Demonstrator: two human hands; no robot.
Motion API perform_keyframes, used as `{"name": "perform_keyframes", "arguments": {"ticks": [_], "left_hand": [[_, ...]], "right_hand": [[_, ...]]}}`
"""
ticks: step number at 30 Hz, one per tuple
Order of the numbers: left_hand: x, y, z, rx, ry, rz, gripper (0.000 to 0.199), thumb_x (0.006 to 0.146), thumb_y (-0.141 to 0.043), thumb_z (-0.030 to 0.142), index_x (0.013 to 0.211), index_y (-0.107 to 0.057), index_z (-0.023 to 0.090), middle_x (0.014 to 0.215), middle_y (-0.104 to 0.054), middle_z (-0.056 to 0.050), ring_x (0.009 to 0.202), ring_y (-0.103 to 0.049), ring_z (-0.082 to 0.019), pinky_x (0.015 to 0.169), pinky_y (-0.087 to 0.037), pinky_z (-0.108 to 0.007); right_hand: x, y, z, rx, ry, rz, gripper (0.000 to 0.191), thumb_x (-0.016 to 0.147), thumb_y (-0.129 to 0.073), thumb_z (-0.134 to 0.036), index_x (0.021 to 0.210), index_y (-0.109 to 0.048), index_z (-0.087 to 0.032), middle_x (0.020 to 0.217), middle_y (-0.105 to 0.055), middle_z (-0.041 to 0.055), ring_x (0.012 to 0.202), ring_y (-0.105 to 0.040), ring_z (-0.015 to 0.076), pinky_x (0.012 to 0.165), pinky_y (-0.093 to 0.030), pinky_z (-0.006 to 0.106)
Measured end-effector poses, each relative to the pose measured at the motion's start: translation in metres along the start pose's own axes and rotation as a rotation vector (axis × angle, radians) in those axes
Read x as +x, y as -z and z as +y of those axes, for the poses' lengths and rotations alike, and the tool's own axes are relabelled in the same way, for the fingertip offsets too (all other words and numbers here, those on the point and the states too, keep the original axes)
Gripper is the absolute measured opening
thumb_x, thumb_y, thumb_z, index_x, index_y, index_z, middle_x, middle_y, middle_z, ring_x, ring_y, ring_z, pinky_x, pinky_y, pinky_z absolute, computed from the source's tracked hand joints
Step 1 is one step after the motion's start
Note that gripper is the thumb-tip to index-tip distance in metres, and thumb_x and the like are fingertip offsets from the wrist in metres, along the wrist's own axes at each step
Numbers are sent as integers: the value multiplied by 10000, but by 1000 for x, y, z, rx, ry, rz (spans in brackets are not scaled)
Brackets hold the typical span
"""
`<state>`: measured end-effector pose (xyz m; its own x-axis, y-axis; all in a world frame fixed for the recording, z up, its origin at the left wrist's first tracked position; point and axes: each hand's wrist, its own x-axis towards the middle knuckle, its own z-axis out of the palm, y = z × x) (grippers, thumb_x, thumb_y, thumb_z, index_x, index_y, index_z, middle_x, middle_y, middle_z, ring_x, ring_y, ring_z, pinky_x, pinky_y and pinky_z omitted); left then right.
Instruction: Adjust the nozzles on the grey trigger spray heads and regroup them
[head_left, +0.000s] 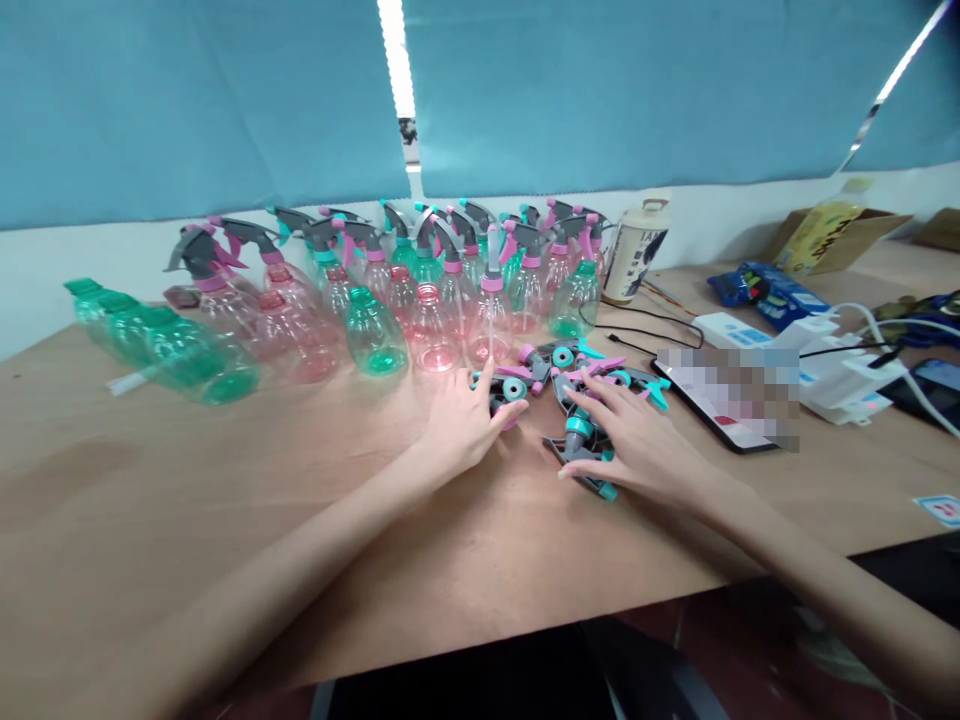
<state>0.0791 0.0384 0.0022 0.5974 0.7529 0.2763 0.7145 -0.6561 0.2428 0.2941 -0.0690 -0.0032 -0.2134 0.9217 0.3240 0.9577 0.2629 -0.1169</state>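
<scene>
A pile of loose trigger spray heads (577, 425), grey with teal or pink parts, lies on the table in front of me. My left hand (461, 425) is at the pile's left side, thumb and index finger apart. Next to its thumb lies a spray head with a teal collar (514, 388); whether they touch is unclear. Over the right part of the pile, my right hand (645, 440) has its fingers spread, resting on or just above the heads. Behind stand clear pink bottles (433, 340) and green bottles (376, 340), some capped with spray heads, others with bare necks.
Several green bottles (202, 365) stand at the far left of the table (337, 560). A cream carton-like container (634, 250) stands behind the pile. To the right are a phone (697, 390), a white power strip (832, 375) with cables, a blue packet (772, 295) and a yellow-labelled bottle (825, 230).
</scene>
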Motion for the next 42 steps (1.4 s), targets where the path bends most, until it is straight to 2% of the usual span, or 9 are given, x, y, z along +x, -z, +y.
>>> {"name": "perform_keyframes", "arguments": {"ticks": [6,9,14,20,26,28,31,37,42], "left_hand": [[-12,5,22,-33,54,43,687,886,-361,610,1413,-313,173,1170,-494,-172,1088,-500,-328,794,-480,-439],[-22,12,16,-64,9,62,513,932,-370,497,1347,-416,199,1197,-486,-148,1099,-491,-298,826,-483,-433],[-40,18,1,-27,-220,-8,329,967,-369,315,1238,-535,231,1212,-493,-107,1150,-439,-264,915,-452,-443],[-55,27,6,34,-194,-23,263,931,-463,326,1090,-628,196,1095,-522,-124,1037,-476,-275,860,-465,-448],[-33,29,19,113,-324,-101,371,842,-621,264,1188,-549,151,1272,-459,-146,1148,-418,-290,937,-391,-431],[-23,25,22,164,-360,-170,314,844,-617,276,1135,-577,164,1249,-478,-138,1143,-427,-302,918,-376,-443],[-17,22,26,217,-373,-225,213,841,-617,299,991,-619,148,1111,-550,-127,1086,-467,-310,870,-365,-438],[-46,34,24,159,-357,-221,167,839,-619,316,845,-585,153,861,-627,-51,902,-534,-244,826,-333,-389],[-65,45,4,4,-189,-123,267,803,-671,340,1013,-593,193,910,-666,-16,897,-527,-223,813,-305,-369]], "right_hand": [[0,-18,-4,-46,-30,-20,829,801,-437,-693,1413,-366,-138,1480,-320,182,1349,-296,372,1072,-282,541],[6,-19,-7,-38,-29,-15,783,825,-413,-678,1397,-402,-145,1472,-338,178,1345,-305,366,1079,-270,532],[14,-16,-8,-1,3,-19,623,876,-381,-620,1372,-445,-249,1507,-279,139,1378,-249,342,1076,-217,584],[14,-19,-3,-3,-25,-16,477,939,-349,-504,1308,-527,-260,1493,-301,156,1396,-202,335,1066,-204,595],[32,-18,0,86,29,74,443,966,-353,-406,1334,-483,-195,1449,-393,149,1337,-355,278,1086,-202,550],[49,-15,-3,185,89,77,410,986,-309,-347,1337,-467,-206,1384,-491,109,1279,-439,238,1093,-197,533],[77,-14,-10,306,219,11,377,976,-347,-278,1315,-490,-200,1276,-596,80,1170,-540,200,1036,-325,442],[96,-29,-18,233,288,-47,243,891,-556,-330,1103,-659,-271,1226,-636,48,1168,-542,231,1058,-221,514],[85,-24,-15,84,180,36,157,864,-596,-332,938,-710,-253,975,-724,20,981,-610,247,1029,-193,576]]}}
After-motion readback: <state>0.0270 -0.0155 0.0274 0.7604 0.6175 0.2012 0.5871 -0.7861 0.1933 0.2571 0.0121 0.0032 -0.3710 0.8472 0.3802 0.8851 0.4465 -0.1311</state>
